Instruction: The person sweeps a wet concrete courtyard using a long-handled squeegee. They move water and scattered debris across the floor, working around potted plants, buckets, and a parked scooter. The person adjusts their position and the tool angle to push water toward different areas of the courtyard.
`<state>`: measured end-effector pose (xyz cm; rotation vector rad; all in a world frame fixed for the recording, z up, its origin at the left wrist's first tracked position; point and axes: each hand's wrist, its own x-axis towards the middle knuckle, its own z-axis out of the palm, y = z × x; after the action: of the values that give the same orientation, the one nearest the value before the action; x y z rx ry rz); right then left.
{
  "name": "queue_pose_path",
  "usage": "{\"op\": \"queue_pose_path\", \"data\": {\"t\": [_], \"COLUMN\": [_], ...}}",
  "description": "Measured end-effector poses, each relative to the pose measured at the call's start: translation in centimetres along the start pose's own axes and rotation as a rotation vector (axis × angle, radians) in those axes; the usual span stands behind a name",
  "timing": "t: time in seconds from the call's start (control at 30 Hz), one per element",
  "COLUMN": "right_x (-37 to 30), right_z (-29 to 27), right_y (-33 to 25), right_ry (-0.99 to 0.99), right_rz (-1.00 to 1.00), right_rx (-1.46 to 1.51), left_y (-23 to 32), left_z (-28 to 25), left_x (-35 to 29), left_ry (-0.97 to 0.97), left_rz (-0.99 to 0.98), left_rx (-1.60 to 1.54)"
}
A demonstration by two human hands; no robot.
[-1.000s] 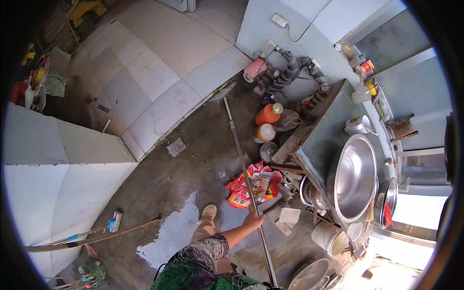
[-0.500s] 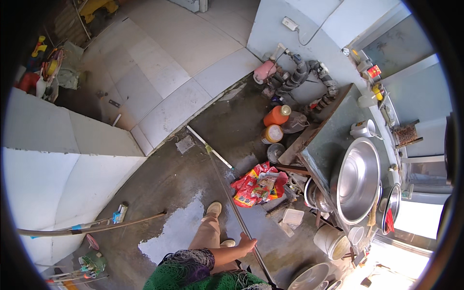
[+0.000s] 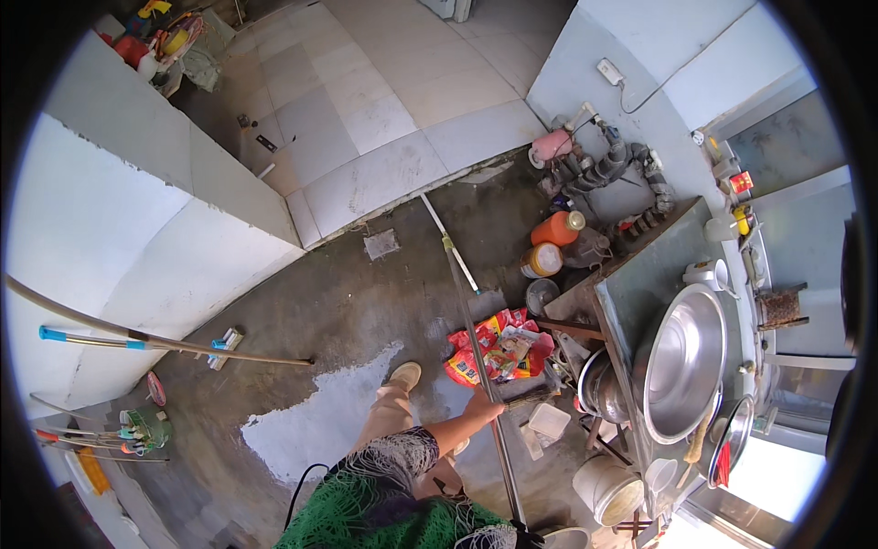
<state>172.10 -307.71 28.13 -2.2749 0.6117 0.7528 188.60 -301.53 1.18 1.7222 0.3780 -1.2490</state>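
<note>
My left hand (image 3: 485, 405) is closed around the metal pole of a floor squeegee (image 3: 468, 320). The pole slants from the lower edge up to a white blade (image 3: 465, 267) with a yellow-green joint, lying on the wet concrete floor. Crumpled red plastic bags (image 3: 498, 348) lie on the floor just beyond this hand, and the pole crosses over their left part. My right hand does not show; the pole's upper end runs out near the dark grip at the lower edge.
A raised tiled ledge (image 3: 375, 188) borders the floor ahead. Orange jug (image 3: 556, 227), pipes (image 3: 608, 169) and a table with a large steel basin (image 3: 684, 364) stand at right. A white bucket (image 3: 606, 489) is near right. A wooden stick (image 3: 229, 352) leans at the left wall.
My view has turned. The squeegee blade has shifted right along the floor, away from the small grey slab and toward the bottles. My left hand is still closed on the pole.
</note>
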Motion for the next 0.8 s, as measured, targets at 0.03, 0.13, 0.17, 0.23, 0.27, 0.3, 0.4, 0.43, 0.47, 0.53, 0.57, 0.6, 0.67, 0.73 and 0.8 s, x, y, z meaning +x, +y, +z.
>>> {"op": "queue_pose_path", "data": {"t": [0.03, 0.13, 0.17, 0.23, 0.27, 0.3, 0.4, 0.43, 0.47, 0.53, 0.57, 0.6, 0.67, 0.73, 0.8], "right_x": [-1.0, -4.4, -5.4, -7.7, -8.8, -9.9, -12.4, -13.6, -14.3, -15.4, -15.9, -16.1, -16.0, -15.1, -13.3], "right_z": [0.1, 0.6, 0.7, 1.1, 1.1, 1.0, 0.7, 0.6, 0.1, -0.7, -1.2, -1.9, -3.7, -6.0, -8.5], "right_y": [0.9, 3.2, 4.0, 6.1, 6.8, 7.4, 9.1, 9.7, 10.0, 10.5, 10.6, 10.7, 10.8, 11.1, 11.0], "right_ry": [-0.006, -0.033, -0.046, -0.048, -0.058, -0.072, -0.086, -0.090, -0.094, -0.099, -0.102, -0.096, -0.078, -0.025, 0.042], "right_rz": [-0.005, -0.029, -0.037, -0.036, -0.052, -0.060, -0.087, -0.095, -0.107, -0.139, -0.162, -0.191, -0.254, -0.351, -0.428], "right_rx": [-0.005, -0.020, -0.028, -0.032, -0.039, -0.044, -0.085, -0.103, -0.122, -0.176, -0.205, -0.237, -0.317, -0.437, -0.553], "left_y": [0.3, -2.4, -3.7, -2.9, -3.8, -5.1, -7.6, -8.0, -8.2, -9.6, -10.2, -10.5, -10.1, -8.9, -3.9], "left_z": [-0.1, 1.2, 1.8, 2.3, 2.4, 2.7, 3.3, 3.3, 3.2, 3.1, 2.9, 3.0, 3.6, 3.4, 1.7], "left_x": [-0.8, -1.0, -0.2, -2.6, -2.8, -2.4, -2.7, -3.4, -4.2, -5.0, -5.3, -5.4, -5.9, -5.6, -6.1], "left_ry": [0.015, 0.099, 0.118, 0.132, 0.183, 0.229, 0.271, 0.270, 0.270, 0.208, 0.178, 0.218, 0.292, 0.217, 0.093], "left_rz": [-0.030, 0.010, 0.019, 0.073, 0.059, 0.039, -0.059, -0.080, -0.100, -0.177, -0.214, -0.200, -0.181, -0.114, -0.043], "left_rx": [-0.012, -0.109, -0.142, -0.273, -0.279, -0.283, -0.311, -0.328, -0.345, -0.373, -0.387, -0.417, -0.475, -0.664, -0.751]}}
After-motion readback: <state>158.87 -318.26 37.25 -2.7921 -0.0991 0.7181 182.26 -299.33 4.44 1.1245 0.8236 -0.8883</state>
